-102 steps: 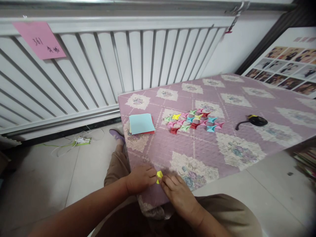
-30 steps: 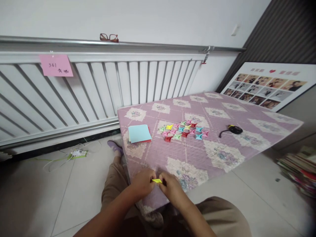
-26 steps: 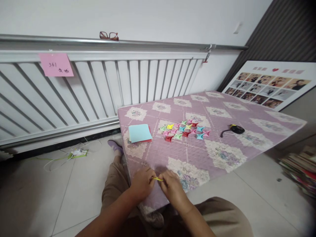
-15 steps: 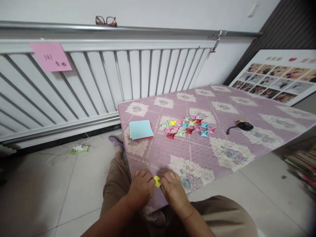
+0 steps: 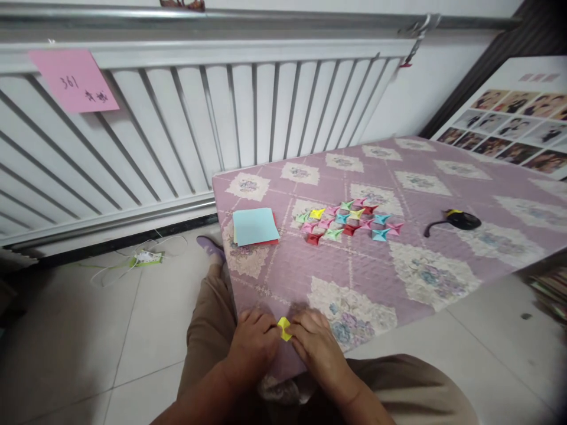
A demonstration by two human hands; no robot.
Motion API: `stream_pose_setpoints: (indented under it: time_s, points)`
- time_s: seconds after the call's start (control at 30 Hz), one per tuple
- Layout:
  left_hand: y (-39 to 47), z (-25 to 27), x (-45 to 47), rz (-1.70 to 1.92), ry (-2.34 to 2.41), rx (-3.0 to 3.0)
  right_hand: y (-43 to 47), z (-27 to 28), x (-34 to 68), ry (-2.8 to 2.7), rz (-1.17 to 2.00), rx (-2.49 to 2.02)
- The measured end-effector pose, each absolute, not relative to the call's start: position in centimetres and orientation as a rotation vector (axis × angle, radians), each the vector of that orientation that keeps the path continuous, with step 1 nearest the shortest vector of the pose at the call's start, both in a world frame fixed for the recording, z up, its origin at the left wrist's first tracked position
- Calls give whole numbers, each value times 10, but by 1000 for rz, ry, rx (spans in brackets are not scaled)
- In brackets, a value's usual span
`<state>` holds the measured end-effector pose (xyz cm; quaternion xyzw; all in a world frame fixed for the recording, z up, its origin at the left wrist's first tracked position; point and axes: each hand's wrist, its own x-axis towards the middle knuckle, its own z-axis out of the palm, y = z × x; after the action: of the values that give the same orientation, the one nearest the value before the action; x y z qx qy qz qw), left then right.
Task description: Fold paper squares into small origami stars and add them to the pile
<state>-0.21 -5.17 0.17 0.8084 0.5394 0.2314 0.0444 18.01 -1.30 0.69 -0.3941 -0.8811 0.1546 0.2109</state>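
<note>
A small folded piece of yellow paper [image 5: 284,328] lies at the near corner of the table between my hands. My left hand [image 5: 256,339] pinches its left side, fingers curled. From the right, my right hand [image 5: 315,339] grips the other side with thumb and fingertips. Farther up the cloth sit several small folded paper pieces [image 5: 349,219] in pink, red, green, yellow and blue, grouped in rows. A stack of square paper sheets [image 5: 256,226], light blue on top with red showing beneath, rests near the left edge.
The table has a purple flowered tablecloth [image 5: 292,271]. On its right lies a black object with a short curved tail [image 5: 463,220]. A white radiator [image 5: 248,112] with a pink note [image 5: 74,81] stands behind. A power strip with cables [image 5: 148,258] is on the floor.
The view has tilted down and moved a little closer to the table. Both hands stay at the yellow paper, with the right fingers slightly shifted over it.
</note>
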Motion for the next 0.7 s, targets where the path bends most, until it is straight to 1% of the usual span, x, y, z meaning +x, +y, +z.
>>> stream_pose_setpoints:
  time_s: [0.27,0.7]
  points:
    - [-53,7,1,837,1628,2241,-10,6,184,-2428,546,-1105]
    - [-52,11,6,734,1656,2177,-6,7,183,-2390,568,-1085]
